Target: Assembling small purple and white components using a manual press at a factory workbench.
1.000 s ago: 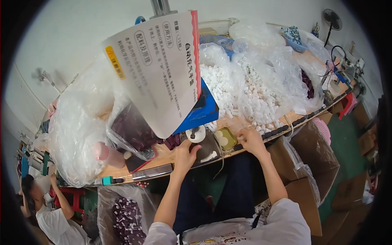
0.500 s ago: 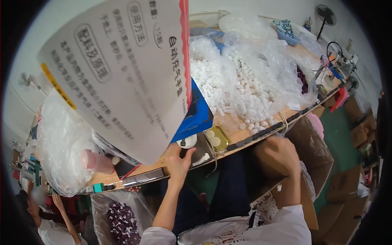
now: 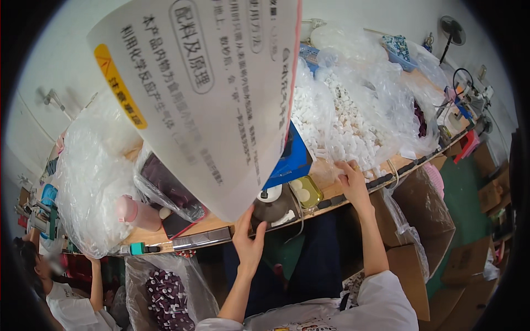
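Observation:
My left hand [image 3: 248,244] is open at the table's front edge, thumb and forefinger apart with nothing visible between them. It is beside the dark base [image 3: 271,211] of a blue press-like device [image 3: 291,164]. A white round part [image 3: 270,194] sits on that device, partly hidden by a large hanging printed sheet [image 3: 182,110]. My right hand [image 3: 354,186] reaches to the near edge of a heap of small white plastic pieces [image 3: 353,129]. Its thumb and forefinger are apart, and I make out nothing in them. A yellow-green tray [image 3: 314,190] with pale round discs lies between my hands.
Left on the table are a pink bottle [image 3: 138,214], a bag of dark purple material [image 3: 168,185] and clear plastic sheeting [image 3: 88,182]. Below stand a lined container of purple-and-white pieces [image 3: 165,298] and an open cardboard box [image 3: 422,209]. A co-worker [image 3: 74,298] is at lower left.
My left hand has let go of the white round part and opened. My right hand has moved from over the cardboard box, up and left, to the white pieces. The view has shifted slightly.

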The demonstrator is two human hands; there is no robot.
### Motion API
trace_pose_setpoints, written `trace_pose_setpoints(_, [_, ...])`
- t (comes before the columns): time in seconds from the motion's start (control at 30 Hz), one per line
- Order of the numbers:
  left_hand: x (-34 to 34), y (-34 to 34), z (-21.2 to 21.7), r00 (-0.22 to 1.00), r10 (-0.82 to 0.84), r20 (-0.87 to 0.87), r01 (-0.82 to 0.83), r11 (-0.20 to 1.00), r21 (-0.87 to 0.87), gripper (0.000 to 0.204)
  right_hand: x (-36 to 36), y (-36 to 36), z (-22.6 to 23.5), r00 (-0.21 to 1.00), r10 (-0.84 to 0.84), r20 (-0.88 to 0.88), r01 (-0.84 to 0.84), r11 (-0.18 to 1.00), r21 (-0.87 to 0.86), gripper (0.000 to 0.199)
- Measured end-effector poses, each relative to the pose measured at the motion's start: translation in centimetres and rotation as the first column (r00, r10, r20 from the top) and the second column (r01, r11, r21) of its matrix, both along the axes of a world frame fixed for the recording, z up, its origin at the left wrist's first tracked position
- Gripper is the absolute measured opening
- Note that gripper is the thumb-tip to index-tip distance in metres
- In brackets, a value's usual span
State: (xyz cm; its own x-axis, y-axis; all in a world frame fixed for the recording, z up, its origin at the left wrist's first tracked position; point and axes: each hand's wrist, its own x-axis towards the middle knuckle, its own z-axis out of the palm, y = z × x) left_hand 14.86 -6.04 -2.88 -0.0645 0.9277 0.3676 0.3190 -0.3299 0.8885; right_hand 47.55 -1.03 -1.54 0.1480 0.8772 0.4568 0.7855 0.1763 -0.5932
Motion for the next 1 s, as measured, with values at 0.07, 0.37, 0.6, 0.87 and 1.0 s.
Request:
trace_pose_setpoints(0.07, [-1.1,-1.7,-0.1,0.994,0.087,0.073,-0.082,0.994,-0.071,0.033,-0.8,-0.1,-0.2,0.995,0.054,-0.080,-0.053,0.999,0.007,0.027])
trace_pose_setpoints(0.37, [-2.8,-4.8,-1.5,0.973,0.112,0.202,-0.087,0.988,-0.129,0.013,-6.6,-0.2,-1.4,0.975,0.178,0.131,-0.203,0.957,0.206,0.015])
trace_pose_setpoints(0.6, [-2.6,-4.9,-1.3,0.975,0.103,0.194,-0.079,0.988,-0.129,0.013,-11.2,-1.0,1.3,0.649,0.166,-0.742,-0.171,0.983,0.071,0.017])
trace_pose_setpoints(0.87, [-2.0,-4.3,-0.3,0.986,0.059,0.157,-0.050,0.997,-0.056,0.012,-15.4,0.3,2.6,0.899,0.433,0.069,-0.415,0.792,0.448,0.019])
trace_pose_setpoints(1.0, [-2.4,-4.0,0.4,0.992,0.034,0.123,-0.027,0.998,-0.058,0.012,-14.7,0.3,2.6,0.869,0.460,0.182,-0.493,0.772,0.402,0.019])
